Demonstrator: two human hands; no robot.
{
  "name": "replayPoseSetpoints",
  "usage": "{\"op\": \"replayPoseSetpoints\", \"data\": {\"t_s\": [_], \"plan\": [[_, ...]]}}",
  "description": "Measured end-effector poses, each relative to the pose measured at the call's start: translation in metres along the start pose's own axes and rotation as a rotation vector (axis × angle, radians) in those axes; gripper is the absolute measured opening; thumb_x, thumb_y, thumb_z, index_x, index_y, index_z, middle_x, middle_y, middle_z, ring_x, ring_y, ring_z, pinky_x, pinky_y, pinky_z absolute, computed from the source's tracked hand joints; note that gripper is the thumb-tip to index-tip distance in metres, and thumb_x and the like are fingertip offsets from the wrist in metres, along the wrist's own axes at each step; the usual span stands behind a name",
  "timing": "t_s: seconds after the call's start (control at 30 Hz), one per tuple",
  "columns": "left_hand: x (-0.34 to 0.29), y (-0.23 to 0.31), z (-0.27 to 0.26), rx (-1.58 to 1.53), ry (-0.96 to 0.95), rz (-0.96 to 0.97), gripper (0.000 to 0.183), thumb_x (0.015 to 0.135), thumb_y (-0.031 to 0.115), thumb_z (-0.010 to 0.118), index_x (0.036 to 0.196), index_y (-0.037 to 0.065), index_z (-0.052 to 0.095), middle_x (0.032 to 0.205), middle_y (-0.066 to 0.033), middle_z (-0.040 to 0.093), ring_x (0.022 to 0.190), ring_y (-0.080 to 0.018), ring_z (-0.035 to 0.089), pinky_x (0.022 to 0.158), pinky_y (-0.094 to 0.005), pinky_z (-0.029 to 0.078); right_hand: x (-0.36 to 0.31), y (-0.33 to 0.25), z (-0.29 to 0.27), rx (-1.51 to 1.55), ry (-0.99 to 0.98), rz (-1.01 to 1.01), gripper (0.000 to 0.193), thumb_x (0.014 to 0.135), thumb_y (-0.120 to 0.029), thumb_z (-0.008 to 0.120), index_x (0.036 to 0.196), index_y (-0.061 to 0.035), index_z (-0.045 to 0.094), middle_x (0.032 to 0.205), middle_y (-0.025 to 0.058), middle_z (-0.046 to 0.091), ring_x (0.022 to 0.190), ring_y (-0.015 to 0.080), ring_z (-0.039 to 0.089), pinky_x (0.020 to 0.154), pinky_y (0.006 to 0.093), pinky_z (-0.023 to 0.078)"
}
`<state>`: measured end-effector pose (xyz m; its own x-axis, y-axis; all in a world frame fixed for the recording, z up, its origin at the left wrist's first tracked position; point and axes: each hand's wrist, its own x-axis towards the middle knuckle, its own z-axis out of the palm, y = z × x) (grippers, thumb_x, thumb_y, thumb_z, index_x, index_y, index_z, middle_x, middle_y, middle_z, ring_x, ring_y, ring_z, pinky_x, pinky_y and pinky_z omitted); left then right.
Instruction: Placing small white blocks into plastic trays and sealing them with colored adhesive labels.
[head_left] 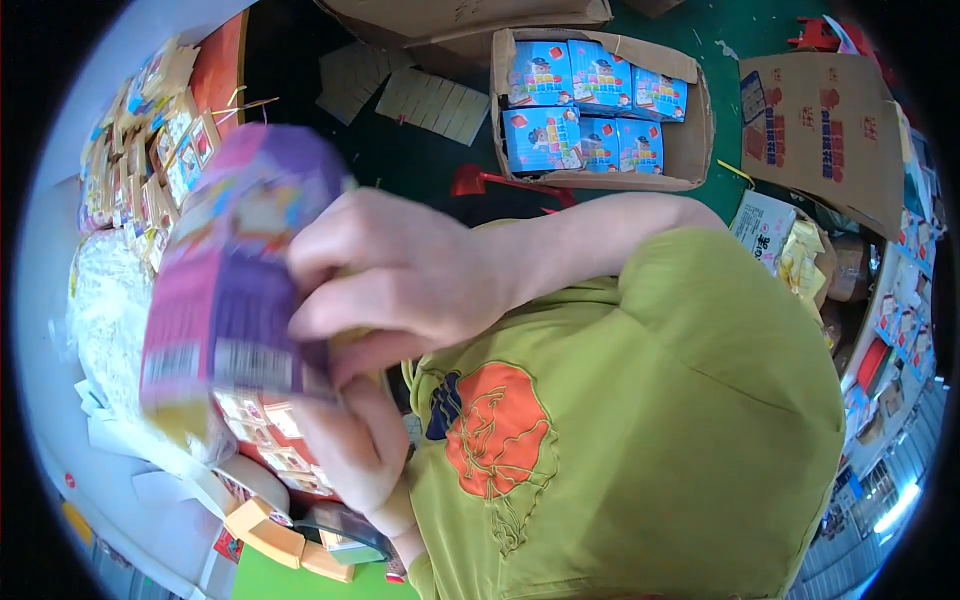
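Note:
A purple and pink printed package (235, 290) with white barcode labels and a yellowish lower end is tilted at my left, smeared by motion. My right hand (400, 270) reaches across my front, its fingers closed on the package's right side. Lower down, my left hand (355, 440) is against the package's near lower edge, fingers bent and partly hidden behind it. Past the package, small printed pieces (285, 455) lie on a red surface, partly covered by the package and my left hand.
At the far side, an open cardboard carton (605, 180) holds several blue boxes (540, 75). A printed cardboard sheet (825, 140) stands right of it. Stacked cards (130, 170) and clear plastic wrap (110, 300) lie at left. A red plastic thing (470, 180) is on the green floor.

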<state>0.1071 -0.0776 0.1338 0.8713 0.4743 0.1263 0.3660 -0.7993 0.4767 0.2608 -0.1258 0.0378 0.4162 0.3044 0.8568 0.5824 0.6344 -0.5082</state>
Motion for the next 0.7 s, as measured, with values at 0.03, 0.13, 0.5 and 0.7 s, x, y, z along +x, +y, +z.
{"op": "replayPoseSetpoints", "data": {"t_s": [0.03,0.13,0.5,0.7], "plan": [[0.002,0.001,0.01,0.031,-0.005,-0.015,0.054,0.093,-0.005,0.038,0.147,-0.006,0.032,0.138,-0.0197,0.052,0.127,-0.0303,0.051,0.109,-0.0341,0.036,-0.005,-0.004,-0.01,-0.099,-0.02,0.007,0.048,0.077,-0.025,0.08,0.116,-0.0076,0.059,0.109,0.011,0.057,0.092,0.0292,0.057,0.079,0.0384,0.047],[0.019,-0.004,0.034,-0.347,-0.13,-0.135,0.046,0.096,-0.004,0.041,0.141,-0.006,0.036,0.128,-0.019,0.056,0.118,-0.0268,0.055,0.101,-0.0334,0.042,-0.015,-0.007,-0.026,-0.33,-0.078,0.035,0.045,0.075,-0.024,0.08,0.113,-0.0077,0.06,0.108,0.0096,0.057,0.091,0.0284,0.057,0.079,0.0378,0.047],[0.023,-0.084,0.095,-1.304,-0.118,-0.832,0.035,0.094,-0.001,0.055,0.128,-0.002,0.054,0.111,-0.0097,0.065,0.099,-0.0153,0.065,0.085,-0.0278,0.053,-0.047,0.031,-0.006,-0.449,-0.675,0.36,0.012,0.08,-0.013,0.062,0.09,-0.0066,0.061,0.089,0.0065,0.057,0.089,0.0238,0.058,0.082,0.0366,0.051],[0.022,-0.121,0.096,-1.373,0.112,-0.894,0.032,0.091,-0.002,0.058,0.123,-0.006,0.057,0.111,-0.0134,0.067,0.097,-0.02,0.068,0.085,-0.0315,0.056,-0.05,0.061,0.026,-0.417,-0.713,0.339,0.014,0.08,-0.013,0.061,0.085,-0.001,0.065,0.086,0.0116,0.064,0.091,0.0278,0.066,0.081,0.0396,0.053]]}}
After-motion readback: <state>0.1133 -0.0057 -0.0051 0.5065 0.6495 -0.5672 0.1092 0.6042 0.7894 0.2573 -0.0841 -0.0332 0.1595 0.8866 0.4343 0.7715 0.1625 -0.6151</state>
